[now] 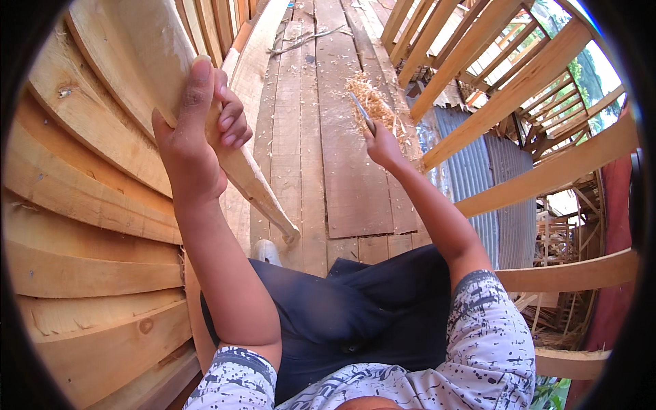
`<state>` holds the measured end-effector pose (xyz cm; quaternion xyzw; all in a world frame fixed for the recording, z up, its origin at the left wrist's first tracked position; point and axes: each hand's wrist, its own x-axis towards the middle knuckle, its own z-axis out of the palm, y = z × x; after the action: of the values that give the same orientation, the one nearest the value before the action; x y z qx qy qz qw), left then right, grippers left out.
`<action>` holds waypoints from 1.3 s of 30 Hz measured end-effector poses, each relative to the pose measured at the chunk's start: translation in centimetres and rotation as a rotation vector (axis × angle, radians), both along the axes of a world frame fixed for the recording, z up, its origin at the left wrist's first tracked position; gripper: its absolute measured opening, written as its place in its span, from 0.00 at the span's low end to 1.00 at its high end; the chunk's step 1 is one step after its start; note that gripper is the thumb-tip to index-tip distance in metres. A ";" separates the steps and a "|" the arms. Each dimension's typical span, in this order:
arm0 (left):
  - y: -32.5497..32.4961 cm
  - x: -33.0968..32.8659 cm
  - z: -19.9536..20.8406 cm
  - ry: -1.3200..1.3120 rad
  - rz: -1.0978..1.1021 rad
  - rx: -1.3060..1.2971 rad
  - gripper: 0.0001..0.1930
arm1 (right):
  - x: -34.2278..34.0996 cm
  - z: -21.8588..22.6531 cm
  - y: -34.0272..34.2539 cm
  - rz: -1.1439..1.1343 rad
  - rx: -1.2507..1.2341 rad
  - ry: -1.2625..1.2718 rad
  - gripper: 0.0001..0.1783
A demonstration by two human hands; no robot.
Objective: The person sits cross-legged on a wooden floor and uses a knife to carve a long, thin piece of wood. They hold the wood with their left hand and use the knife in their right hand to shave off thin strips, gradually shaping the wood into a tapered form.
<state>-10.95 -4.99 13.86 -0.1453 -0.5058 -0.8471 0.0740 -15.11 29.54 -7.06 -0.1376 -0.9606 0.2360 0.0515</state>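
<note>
The left hand [198, 130] grips closed around a long pale carved wooden piece [205, 116], seemingly stiff and light, best held mid-shaft, while the right hand [383, 145] clasps a slim metal blade [362, 113].

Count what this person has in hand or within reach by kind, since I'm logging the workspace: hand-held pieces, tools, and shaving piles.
Carved wooden piece, in the left hand's grip: 1
Metal blade tool, in the right hand's grip: 1
Pile of wood shavings on the plank floor: 1
Total: 3
</note>
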 end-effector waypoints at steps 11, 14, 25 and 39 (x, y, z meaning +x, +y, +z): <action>4.2 2.0 0.8 0.115 -0.094 0.142 0.21 | 10.7 2.2 -2.8 -0.172 -0.737 -0.215 0.15; 5.3 2.0 0.1 0.126 -0.003 0.061 0.21 | 10.3 4.8 -5.3 -0.036 -0.878 -0.212 0.15; 9.5 0.8 -2.2 0.240 0.127 0.025 0.21 | 10.2 1.0 -7.1 0.005 -0.935 -0.546 0.24; 7.9 -0.2 -3.0 0.158 0.311 0.079 0.19 | 10.6 5.3 -11.8 0.303 -0.543 -0.017 0.26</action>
<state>-11.18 2.94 10.91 -0.1283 -0.4812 -0.8306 0.2490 -4.50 17.76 -1.72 -0.0037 -0.8725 0.4877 -0.0310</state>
